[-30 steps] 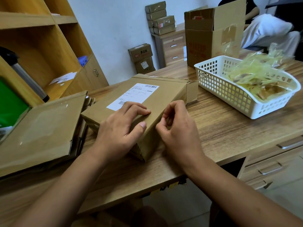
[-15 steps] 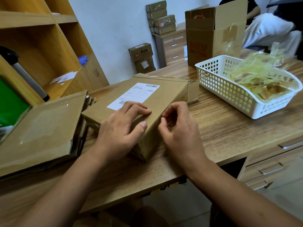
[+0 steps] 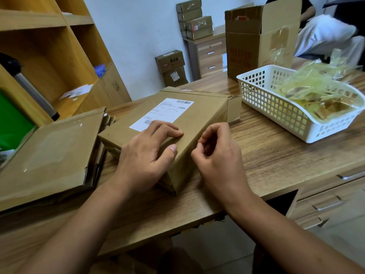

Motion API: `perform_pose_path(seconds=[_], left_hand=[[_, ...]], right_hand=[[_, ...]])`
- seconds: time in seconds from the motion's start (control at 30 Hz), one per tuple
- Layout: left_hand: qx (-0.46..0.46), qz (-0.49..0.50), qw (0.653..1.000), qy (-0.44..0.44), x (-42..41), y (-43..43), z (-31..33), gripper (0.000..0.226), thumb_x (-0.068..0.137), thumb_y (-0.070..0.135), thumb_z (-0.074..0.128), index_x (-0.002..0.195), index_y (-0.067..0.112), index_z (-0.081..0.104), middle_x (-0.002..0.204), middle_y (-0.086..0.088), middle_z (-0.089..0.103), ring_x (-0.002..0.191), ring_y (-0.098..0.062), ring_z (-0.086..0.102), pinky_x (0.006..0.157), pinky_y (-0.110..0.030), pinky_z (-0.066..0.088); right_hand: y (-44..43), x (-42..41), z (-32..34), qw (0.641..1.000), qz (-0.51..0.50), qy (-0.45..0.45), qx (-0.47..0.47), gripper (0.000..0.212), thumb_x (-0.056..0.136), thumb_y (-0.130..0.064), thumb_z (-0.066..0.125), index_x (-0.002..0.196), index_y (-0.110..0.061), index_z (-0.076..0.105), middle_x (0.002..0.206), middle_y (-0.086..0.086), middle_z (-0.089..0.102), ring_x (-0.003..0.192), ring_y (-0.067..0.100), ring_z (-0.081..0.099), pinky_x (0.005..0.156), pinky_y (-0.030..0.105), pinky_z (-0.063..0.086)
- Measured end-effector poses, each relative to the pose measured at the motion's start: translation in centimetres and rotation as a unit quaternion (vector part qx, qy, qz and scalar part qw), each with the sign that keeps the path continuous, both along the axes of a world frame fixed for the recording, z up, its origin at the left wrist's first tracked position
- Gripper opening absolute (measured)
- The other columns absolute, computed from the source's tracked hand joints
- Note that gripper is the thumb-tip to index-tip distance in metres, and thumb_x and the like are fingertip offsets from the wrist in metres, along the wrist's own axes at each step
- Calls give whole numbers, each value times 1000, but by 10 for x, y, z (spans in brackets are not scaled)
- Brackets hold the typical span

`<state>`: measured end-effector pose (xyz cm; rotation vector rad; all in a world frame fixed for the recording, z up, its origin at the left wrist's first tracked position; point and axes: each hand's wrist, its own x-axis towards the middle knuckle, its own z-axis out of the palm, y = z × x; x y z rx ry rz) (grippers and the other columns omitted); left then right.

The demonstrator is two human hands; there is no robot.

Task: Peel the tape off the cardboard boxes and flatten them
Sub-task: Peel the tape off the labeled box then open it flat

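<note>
Barely anything moves since the earlier shots. The right hand (image 3: 219,161) just loosens its curl a bit against the side of the box (image 3: 197,113), and the left hand (image 3: 146,155) stays put.

So, where it's at: the box sits on the desk (image 3: 266,155) right in front of the person, shipping label (image 3: 164,111) facing up. Left hand lies flat on the lid with fingers straight, thumb down on the side face, pinning it. Right hand's fingers are curled in with thumb and index almost meeting at the box's side. Honestly I can't tell if there's a tape end pinched in there or nothing yet, clear tape just doesn't show.

My guess is it's the find-the-edge stage. Tips: keep that left hand's weight on so the box doesn't skid, scrape a corner up with a nail, then pull low and slow along the seam so the strip comes off in 1 piece instead of shredding.

Peeled tape (image 3: 312,84) goes in the white basket (image 3: 276,113) on the right, and the flattened boxes (image 3: 49,151) stack on the left.
</note>
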<state>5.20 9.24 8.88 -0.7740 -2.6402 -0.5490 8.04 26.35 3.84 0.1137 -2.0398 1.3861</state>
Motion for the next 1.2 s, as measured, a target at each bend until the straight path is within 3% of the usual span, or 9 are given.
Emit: perform_pose_path(seconds=[0.13,0.27,0.43,0.6,0.97,1.1,1.2], left_hand=[[0,-3,1000,0,0,0,0,48,87,54,32,121,38,61,130,26,53,111,1,53,78,-18,36],[-1,-1,1000,3,0,0,0,47,87,54,33,121,38,61,129,26,53,112,1,53,79,-17,36],[-5,-2,1000,2,1,1,1,47,87,53,33,121,37,62,129,25,53,111,1,53,79,-7,30],[-7,0,1000,2,1,1,0,46,87,53,33,120,38,61,129,26,53,110,3,52,77,-8,29],[-6,4,1000,2,2,1,1,47,87,52,33,121,38,62,130,27,52,110,4,53,77,-6,28],[-7,2,1000,3,1,1,1,47,87,53,32,121,37,61,130,27,52,110,4,52,76,-10,30],[-3,1,1000,3,2,1,1,48,87,52,32,121,37,62,130,27,52,110,4,51,77,-11,31]], right_hand=[[2,2,0,1000,-3,14,-9,29,88,-7,68,99,-21,45,90,-2,58,80,11,59,70,14,46],[0,0,1,1000,5,4,-8,27,87,-11,69,100,-19,47,92,-2,58,82,12,60,72,14,46],[0,-2,2,1000,-14,18,1,23,88,-9,69,99,-17,51,87,-3,60,77,13,61,69,24,49],[-2,-4,3,1000,-23,14,12,24,85,-7,70,97,-16,50,84,-4,58,73,13,57,68,28,48],[1,4,0,999,27,-14,-20,26,84,-4,69,94,-17,49,82,-6,56,73,9,55,63,10,42],[5,13,-1,999,41,-11,-20,26,85,-4,69,95,-18,49,83,-6,58,76,12,59,65,15,46],[8,13,-2,999,43,-6,-25,27,87,-7,69,101,-20,50,93,-3,60,84,11,61,74,24,51]])
